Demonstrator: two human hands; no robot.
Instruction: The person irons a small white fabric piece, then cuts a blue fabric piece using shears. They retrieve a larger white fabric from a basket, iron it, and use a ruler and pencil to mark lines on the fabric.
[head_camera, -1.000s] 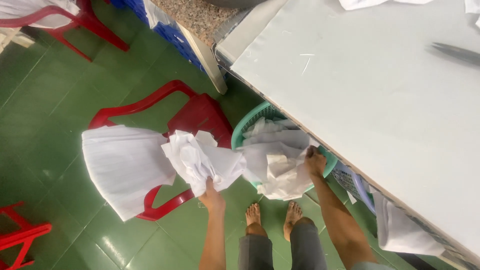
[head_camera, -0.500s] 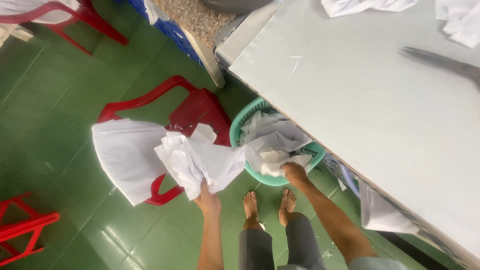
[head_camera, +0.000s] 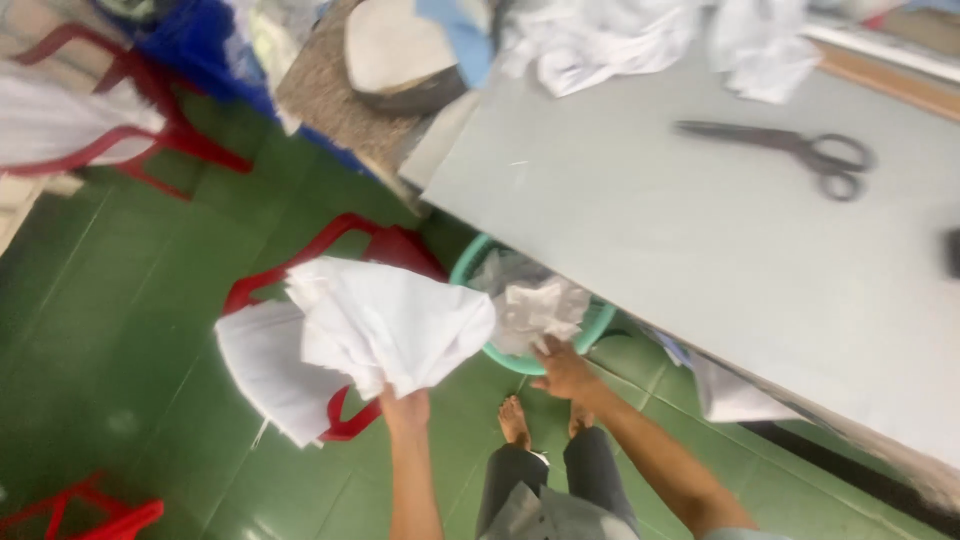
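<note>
The left hand (head_camera: 405, 408) grips a bunched bundle of white cloth pieces (head_camera: 395, 320), fingers closed on its lower edge, holding it above a red plastic chair (head_camera: 390, 245) draped with more white fabric (head_camera: 265, 365). The right hand (head_camera: 562, 368) rests, fingers curled, on crumpled white scraps (head_camera: 535, 305) in a round green plastic basket (head_camera: 596, 322) under the grey worktop (head_camera: 700, 240). Scraps remain in the basket. Dark scissors (head_camera: 790, 150) lie on the worktop.

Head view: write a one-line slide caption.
Left hand lifts a white cloth bundle; right hand reaches into the green basket beside the table.
</note>
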